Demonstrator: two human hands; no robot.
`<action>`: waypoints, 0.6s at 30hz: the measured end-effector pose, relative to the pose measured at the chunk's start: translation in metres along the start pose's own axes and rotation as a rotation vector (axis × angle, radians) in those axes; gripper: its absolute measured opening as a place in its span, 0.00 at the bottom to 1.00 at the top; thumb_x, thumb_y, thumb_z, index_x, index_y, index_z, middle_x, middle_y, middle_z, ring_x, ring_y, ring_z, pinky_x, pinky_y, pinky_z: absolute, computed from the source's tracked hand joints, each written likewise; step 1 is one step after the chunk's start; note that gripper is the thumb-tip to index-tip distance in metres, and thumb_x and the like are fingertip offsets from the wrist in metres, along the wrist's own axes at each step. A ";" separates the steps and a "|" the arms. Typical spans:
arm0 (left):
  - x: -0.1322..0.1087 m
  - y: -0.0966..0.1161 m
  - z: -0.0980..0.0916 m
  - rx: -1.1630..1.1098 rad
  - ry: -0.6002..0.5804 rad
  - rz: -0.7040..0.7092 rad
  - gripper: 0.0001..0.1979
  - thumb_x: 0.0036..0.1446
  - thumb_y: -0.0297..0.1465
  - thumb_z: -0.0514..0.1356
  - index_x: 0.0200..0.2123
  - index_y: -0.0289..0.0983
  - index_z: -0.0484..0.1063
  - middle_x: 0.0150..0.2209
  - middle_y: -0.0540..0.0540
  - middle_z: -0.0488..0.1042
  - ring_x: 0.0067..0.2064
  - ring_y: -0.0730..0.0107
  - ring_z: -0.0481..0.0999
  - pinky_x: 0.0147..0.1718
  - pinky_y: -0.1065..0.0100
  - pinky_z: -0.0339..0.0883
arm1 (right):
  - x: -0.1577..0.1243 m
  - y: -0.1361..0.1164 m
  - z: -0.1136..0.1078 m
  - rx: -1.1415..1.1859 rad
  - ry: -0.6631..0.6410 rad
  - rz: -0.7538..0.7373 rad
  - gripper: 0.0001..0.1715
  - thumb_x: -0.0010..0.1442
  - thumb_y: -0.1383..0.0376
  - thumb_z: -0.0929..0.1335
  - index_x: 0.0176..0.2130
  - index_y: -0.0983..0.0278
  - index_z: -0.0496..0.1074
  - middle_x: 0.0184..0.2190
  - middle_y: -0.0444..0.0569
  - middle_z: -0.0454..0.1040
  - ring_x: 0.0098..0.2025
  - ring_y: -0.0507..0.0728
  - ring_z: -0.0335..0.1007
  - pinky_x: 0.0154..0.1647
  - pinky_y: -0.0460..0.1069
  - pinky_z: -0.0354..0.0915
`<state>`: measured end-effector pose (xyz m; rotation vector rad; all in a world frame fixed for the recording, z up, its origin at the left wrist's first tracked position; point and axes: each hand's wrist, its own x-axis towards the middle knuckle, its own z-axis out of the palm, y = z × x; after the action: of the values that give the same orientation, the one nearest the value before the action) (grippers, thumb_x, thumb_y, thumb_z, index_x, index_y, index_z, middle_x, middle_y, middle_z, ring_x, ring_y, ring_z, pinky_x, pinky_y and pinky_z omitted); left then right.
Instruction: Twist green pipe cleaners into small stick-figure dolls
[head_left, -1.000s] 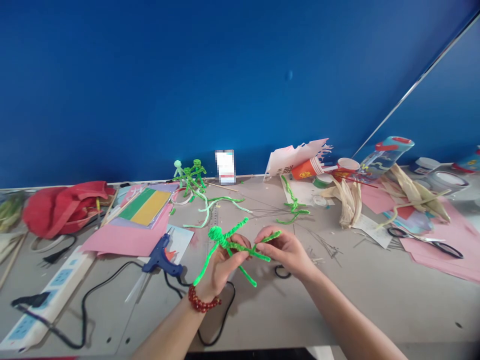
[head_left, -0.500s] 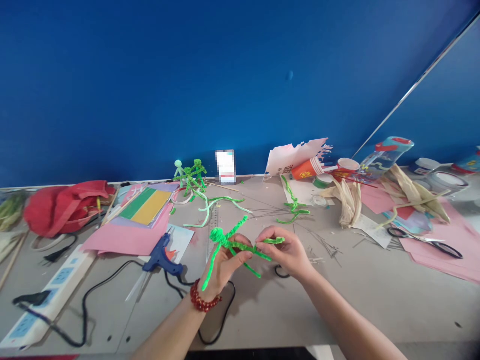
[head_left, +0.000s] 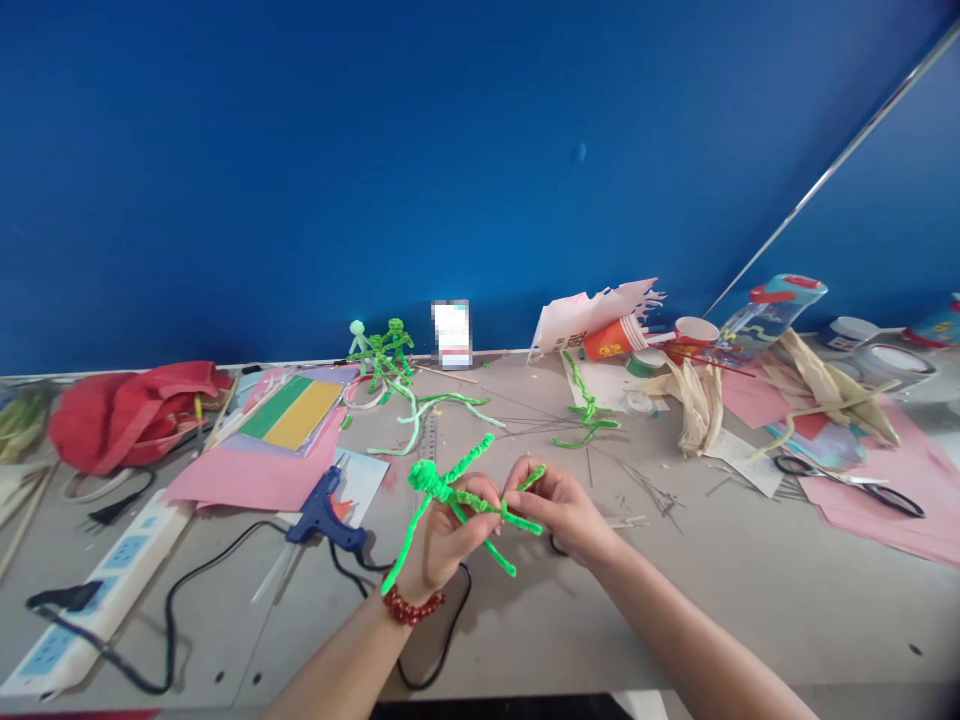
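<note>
A bright green pipe-cleaner figure (head_left: 424,477) with a coiled head and long limbs is held above the middle of the table. My left hand (head_left: 442,545), a red bead bracelet (head_left: 412,607) at its wrist, pinches the figure's body between thumb and fingers. Close beside it, my right hand (head_left: 559,508) pinches a short green pipe-cleaner end (head_left: 534,478) near the figure's lower limbs. Its fingertips almost meet those of the left hand. Behind, finished-looking green figures (head_left: 379,345) stand near the wall, and a twisted green piece (head_left: 589,410) lies to the right.
A blue glue gun (head_left: 326,515) with its black cord lies left, near a white power strip (head_left: 97,590). Coloured sheets (head_left: 292,410) and a red bag (head_left: 139,410) sit farther left. Scissors (head_left: 851,478), dried husks (head_left: 701,400) and an orange paper cup (head_left: 611,340) are right.
The figure's head has shifted slightly left and down. My right hand has moved slightly left, and the pipe-cleaner end in it now points more steeply upward.
</note>
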<state>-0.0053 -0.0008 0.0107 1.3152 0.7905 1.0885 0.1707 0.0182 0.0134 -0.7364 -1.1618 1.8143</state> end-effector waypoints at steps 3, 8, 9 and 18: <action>0.001 0.000 0.001 0.020 0.048 0.079 0.04 0.57 0.32 0.59 0.32 0.38 0.69 0.30 0.48 0.69 0.31 0.69 0.69 0.32 0.67 0.63 | 0.000 0.004 0.001 -0.007 0.011 0.005 0.17 0.53 0.56 0.74 0.29 0.65 0.69 0.22 0.43 0.72 0.25 0.50 0.67 0.28 0.45 0.63; 0.003 0.002 0.001 0.085 0.174 0.156 0.04 0.59 0.31 0.59 0.32 0.38 0.69 0.34 0.46 0.71 0.35 0.68 0.69 0.34 0.67 0.63 | -0.002 0.006 0.004 -0.076 0.058 -0.059 0.17 0.52 0.55 0.75 0.30 0.65 0.70 0.22 0.44 0.73 0.25 0.51 0.69 0.29 0.46 0.66; 0.003 0.002 0.001 0.087 0.186 0.150 0.03 0.59 0.31 0.59 0.32 0.38 0.69 0.34 0.46 0.71 0.35 0.68 0.69 0.35 0.67 0.63 | -0.002 0.006 0.005 -0.082 0.068 -0.055 0.18 0.52 0.55 0.75 0.30 0.65 0.69 0.22 0.44 0.73 0.25 0.51 0.69 0.28 0.46 0.66; 0.003 0.010 0.007 0.122 0.272 0.084 0.06 0.56 0.34 0.60 0.31 0.38 0.67 0.34 0.47 0.69 0.34 0.68 0.70 0.33 0.68 0.66 | -0.004 0.004 0.012 -0.241 0.079 -0.093 0.19 0.53 0.54 0.73 0.27 0.64 0.67 0.22 0.43 0.71 0.24 0.50 0.68 0.25 0.45 0.64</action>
<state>0.0002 -0.0011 0.0215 1.3268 1.0239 1.3219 0.1618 0.0088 0.0149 -0.8689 -1.3539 1.5714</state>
